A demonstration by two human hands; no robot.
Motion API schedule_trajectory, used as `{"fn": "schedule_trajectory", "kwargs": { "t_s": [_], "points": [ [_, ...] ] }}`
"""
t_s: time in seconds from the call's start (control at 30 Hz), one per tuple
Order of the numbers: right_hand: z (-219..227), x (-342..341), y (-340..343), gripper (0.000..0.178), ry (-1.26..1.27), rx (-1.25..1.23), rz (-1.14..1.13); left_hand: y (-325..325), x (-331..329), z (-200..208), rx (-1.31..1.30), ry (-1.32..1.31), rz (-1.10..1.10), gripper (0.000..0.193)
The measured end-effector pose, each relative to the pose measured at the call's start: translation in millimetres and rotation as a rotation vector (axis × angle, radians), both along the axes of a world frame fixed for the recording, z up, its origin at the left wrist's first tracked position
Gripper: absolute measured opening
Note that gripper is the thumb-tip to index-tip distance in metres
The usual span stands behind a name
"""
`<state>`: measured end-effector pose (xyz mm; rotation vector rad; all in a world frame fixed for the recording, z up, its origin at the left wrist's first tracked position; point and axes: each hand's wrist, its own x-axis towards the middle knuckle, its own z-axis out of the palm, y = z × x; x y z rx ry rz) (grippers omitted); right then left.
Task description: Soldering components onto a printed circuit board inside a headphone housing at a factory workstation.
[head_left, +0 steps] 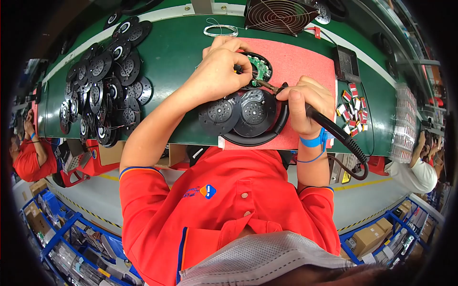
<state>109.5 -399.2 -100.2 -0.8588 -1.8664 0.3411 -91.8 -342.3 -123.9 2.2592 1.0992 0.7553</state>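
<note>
My right hand (307, 102) is wrapped round the handle of a soldering iron (267, 86), its metal tip at the edge of a green circuit board (260, 66). The board lies in a round black housing (269, 61). Over the housing's left side, my left hand (222, 66) has thumb and fingers pinched together; what they hold is too small to make out. Just below, two round black speaker-like discs (255, 112) lie side by side, the right one overlapping a curved black band (250, 140). A blue strap (312, 142) circles my right wrist.
A pink foam mat (298, 57) covers part of the green table (174, 43). Many similar discs (99, 66) are piled left. Wire (220, 31) and a fan (279, 16) sit behind; small red-and-silver pieces (353, 107), a black tray (347, 64) and clear stacked trays (404, 124) stand right.
</note>
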Motion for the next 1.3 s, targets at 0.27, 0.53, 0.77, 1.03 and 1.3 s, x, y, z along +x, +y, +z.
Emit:
{"fn": "schedule_trajectory", "kwargs": {
  "t_s": [0.27,0.53,0.77,1.03,1.3],
  "points": [
    [0.4,0.9,0.5,0.026,0.003,0.020,-0.001,-0.1,2.3,0.6,0.011,-0.002,-0.001,0.006],
    [-7.5,15.0,-31.7,0.038,0.129,-0.158,-0.006,-0.5,-0.4,-1.4,-0.001,-0.016,-0.001,0.006],
    [-44.4,15.4,-80.2,0.032,-0.182,-0.155,0.194,16.3,-44.8,36.3,0.015,0.102,0.005,0.018],
    [-19.1,38.7,-87.9,0.034,-0.118,-0.221,0.151,214.1,-103.8,28.9,0.210,0.532,0.293,0.030],
    [39.3,164.0,-28.2,0.032,-0.164,-0.113,-0.525,333.0,-103.4,-52.1,0.641,0.340,0.006,0.039]
  ]
}}
